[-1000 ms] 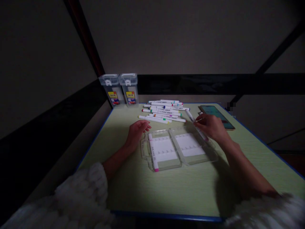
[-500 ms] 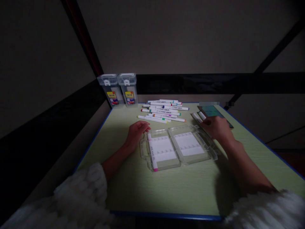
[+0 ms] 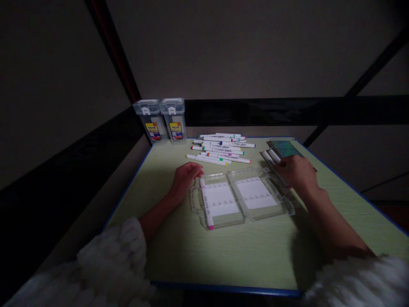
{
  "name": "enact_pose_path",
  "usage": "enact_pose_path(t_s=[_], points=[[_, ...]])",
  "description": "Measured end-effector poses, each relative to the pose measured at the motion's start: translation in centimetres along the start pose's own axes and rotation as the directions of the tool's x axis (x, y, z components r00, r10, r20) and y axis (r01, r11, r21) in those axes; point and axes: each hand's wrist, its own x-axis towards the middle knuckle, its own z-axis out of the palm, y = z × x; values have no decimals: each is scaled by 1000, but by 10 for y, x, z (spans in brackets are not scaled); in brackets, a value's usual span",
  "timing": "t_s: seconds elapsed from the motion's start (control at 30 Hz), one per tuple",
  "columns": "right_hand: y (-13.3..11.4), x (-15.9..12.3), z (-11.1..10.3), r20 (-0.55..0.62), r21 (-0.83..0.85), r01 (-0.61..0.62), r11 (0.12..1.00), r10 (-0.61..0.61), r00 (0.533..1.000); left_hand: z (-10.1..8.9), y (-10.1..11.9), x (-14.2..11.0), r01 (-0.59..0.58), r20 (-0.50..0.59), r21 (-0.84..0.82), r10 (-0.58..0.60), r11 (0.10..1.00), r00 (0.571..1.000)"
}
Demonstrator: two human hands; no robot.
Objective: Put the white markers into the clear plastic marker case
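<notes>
Dim light leaves the wall (image 3: 230,55) murky. A soft shadow darkens the table (image 3: 230,256) at near right. Print on the markers (image 3: 223,149) is blurred.

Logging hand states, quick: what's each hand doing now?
Left hand: loosely open, nothing visibly held.
Right hand: at two white markers; grip hidden, cannot tell.
</notes>
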Motion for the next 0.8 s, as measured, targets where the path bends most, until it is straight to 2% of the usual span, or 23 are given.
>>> enact_pose_path(t_s=[0.57,0.7,0.8], points=[[16,8,8,-75,34,-20,999,23,997,0,0,1,5,5,30,-5,1000,1000],[13,5,4,-120,28,31,999,-27,992,-1,-2,2,11,0,29,-11,1000,1000],[5,2,-2,-169,26,130,991,-124,978,-1,-4,4,16,-7,35,-15,999,1000]])
